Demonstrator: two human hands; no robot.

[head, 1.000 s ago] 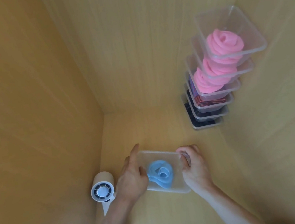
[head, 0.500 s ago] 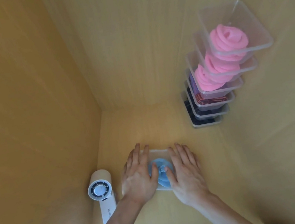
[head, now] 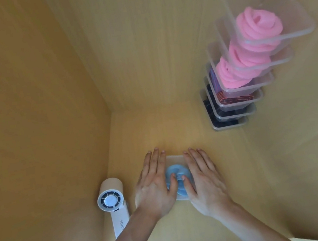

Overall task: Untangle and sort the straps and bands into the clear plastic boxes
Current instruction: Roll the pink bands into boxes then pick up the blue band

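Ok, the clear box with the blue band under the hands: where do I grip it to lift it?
Take the clear box by its left and right side walls, one hand coming in from each side. It lies flat and low. The left hand and right hand rest open on its top over the blue band, so those walls are probably just under their outer edges.

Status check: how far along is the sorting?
Done: the stack of boxes at back right holds coiled bands, pink bands on top, darker ones below. In hand: left hand and right hand press flat on a clear box holding a blue band. Left: that box is not yet on the stack; no loose straps show.
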